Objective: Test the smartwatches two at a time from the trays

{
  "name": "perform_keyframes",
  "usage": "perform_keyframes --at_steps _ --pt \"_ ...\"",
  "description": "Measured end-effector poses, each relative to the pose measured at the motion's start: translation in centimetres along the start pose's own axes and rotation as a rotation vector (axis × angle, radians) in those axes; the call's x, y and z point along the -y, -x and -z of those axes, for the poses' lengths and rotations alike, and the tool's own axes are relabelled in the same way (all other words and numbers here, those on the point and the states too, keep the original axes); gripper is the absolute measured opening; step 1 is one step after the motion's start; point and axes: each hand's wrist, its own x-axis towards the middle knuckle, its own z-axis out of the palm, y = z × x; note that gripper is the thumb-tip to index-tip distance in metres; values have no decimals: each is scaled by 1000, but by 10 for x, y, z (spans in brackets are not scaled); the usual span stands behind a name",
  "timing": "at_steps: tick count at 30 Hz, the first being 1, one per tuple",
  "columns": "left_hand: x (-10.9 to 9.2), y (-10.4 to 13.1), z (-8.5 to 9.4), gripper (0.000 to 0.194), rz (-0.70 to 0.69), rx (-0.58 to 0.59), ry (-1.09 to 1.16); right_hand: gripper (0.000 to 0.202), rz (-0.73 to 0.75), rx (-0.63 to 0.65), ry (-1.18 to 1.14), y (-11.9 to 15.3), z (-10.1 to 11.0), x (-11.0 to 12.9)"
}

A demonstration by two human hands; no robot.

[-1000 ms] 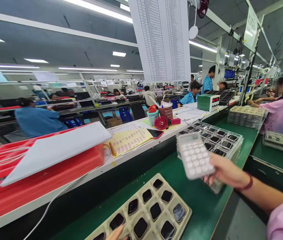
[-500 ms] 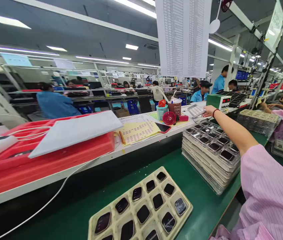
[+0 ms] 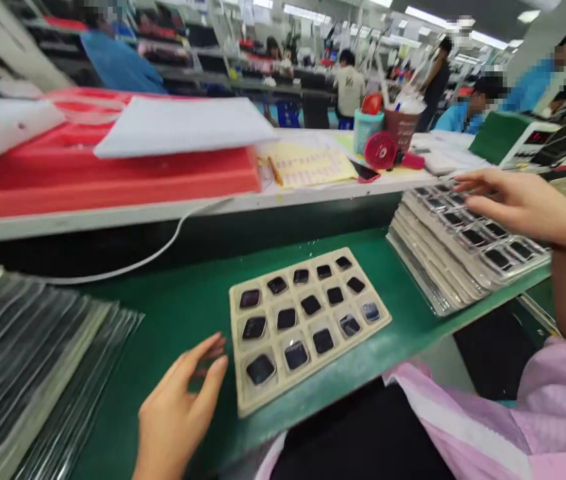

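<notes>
Just left of a cream tray (image 3: 320, 395) is my left hand (image 3: 180, 403), its thumb and fingers apart and holding nothing. The tray lies flat on the green bench, and its compartments hold several dark, square, glass-like pieces (image 3: 311, 305) with rounded corners. My right hand (image 3: 525, 203) hangs over a stack of trays (image 3: 435, 257) on the right, fingers spread and nothing in them. More dark square pieces sit in the clear top tray of that stack, partly hidden by the hand.
At the left stands another tall stack of trays (image 3: 37, 380). A white shelf (image 3: 203, 215) runs behind the green bench (image 3: 163, 297), bearing a red foam block (image 3: 173, 177), yellow papers (image 3: 313, 167), a small pink fan (image 3: 381, 151) and cups. A white cable (image 3: 157, 253) droops below it.
My right hand has left the white calculator on the shelf and come back over the right-hand stack. My left hand has come into view beside the tray. The view has tilted down.
</notes>
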Motion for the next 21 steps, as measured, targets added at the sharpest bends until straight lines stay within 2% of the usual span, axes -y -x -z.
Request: perform_keyframes --at_steps 2,3,4,5,6,7,8,9,11,13,17,19,21 --pt "-18 -5 -5 40 16 22 21 51 181 93 -33 47 -5 32" --pt "-23 -8 -8 41 6 56 25 54 284 201 -97 65 -10 45" --pt "-27 -10 -12 40 -18 76 20 59 368 401 -180 77 -19 55" --pt "-29 -11 -15 40 -41 94 8 62 446 660 -281 84 -31 62" --pt "-30 -12 -17 40 -63 104 -9 59 480 873 -386 84 -46 67" --pt "-31 -12 -19 39 -82 108 -29 55 484 1000 -477 79 -63 70" --pt "-31 -11 -20 39 -95 110 -46 50 455 1015 -528 70 -82 71" --pt "-31 -11 -20 39 -105 112 -56 48 421 932 -534 58 -102 70" --pt "-32 -10 -19 39 -115 118 -50 46 331 644 -429 30 -142 71" --pt "-33 -11 -17 36 -115 116 -34 39 353 487 -309 4 -178 77" --pt "-42 -30 -22 32 -144 117 -75 27 551 390 -226 -33 -227 112" --pt "-50 -45 -30 30 -198 179 -125 25 613 370 -178 -43 -243 133" --pt "-58 -60 -38 27 -238 267 -180 22 607 366 -128 -48 -255 149"
